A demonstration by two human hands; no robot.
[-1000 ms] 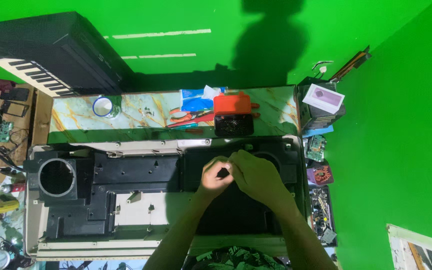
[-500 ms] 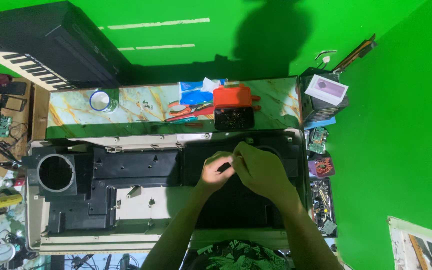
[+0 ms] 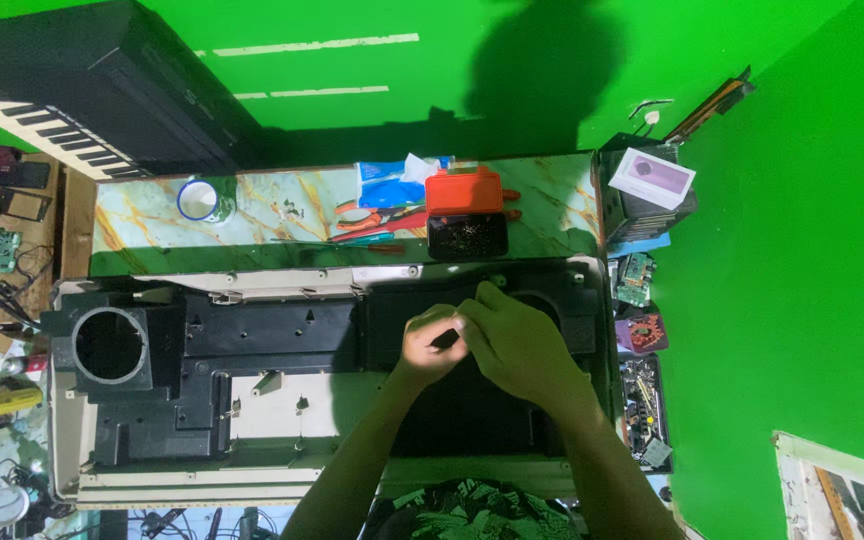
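Head view: left hand [image 3: 430, 345] pinches a small dark part [image 3: 445, 339] over the keyboard chassis [image 3: 272, 330], near its right speaker hole. Right hand [image 3: 520, 340] curls beside it, contents hidden. Part looks light, rigid, easily dropped; fingertip pinch suits.

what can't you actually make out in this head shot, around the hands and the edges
- Small dark object pinched by the left hand: too small to identify, half covered by the right hand.
- Round speaker opening in the black plastic keyboard chassis: mostly hidden by the right hand.
- Black piano keyboard: cut off by the frame's left edge.
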